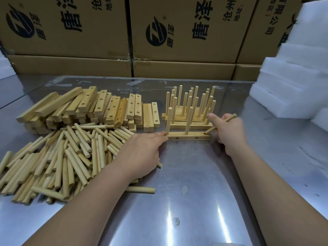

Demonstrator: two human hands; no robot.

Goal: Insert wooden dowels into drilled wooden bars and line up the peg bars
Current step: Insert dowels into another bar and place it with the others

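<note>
Pale drilled wooden bar at my one o'clock carries two upright pegs. My left hand, fingers straight, braces its nine-o'clock end; my right hand clamps a slanted round wooden dowel at its three-o'clock hole.

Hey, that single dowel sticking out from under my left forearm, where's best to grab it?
Pinch the lone dowel across its exposed right half, coming down from above. It lies flat on the steel table with that end free, while its left end runs under the left forearm.
</note>
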